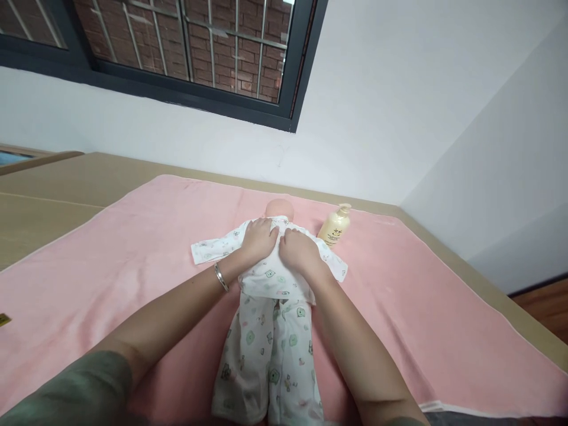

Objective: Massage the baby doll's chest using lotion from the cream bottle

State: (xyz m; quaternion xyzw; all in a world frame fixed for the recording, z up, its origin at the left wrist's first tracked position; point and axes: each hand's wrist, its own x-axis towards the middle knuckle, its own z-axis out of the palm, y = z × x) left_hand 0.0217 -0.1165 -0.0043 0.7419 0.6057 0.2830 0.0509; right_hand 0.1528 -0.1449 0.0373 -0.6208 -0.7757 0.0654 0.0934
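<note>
A baby doll in a white printed top [277, 278] and matching trousers [290, 349] lies stretched out, its smooth round head [280, 209] pointing away from me. No face shows from here. My left hand [258, 241] rests on the left side of the doll's upper body, fingers extended and thumb apart. On the other side, my right hand [302, 251] lies on the upper body too, its fingers slightly bent and partly hidden. Neither hand holds anything. The doll's sleeves [213, 248] spread out to both sides.
A pale yellow pump bottle [335, 226] leans beside the doll's right-hand sleeve. Under everything is a pink blanket [168, 236] on a wooden surface [48, 195]. Behind stands a white wall [355, 118] with a dark-framed window [186, 94]. A small yellow-black item [4, 319] lies far left.
</note>
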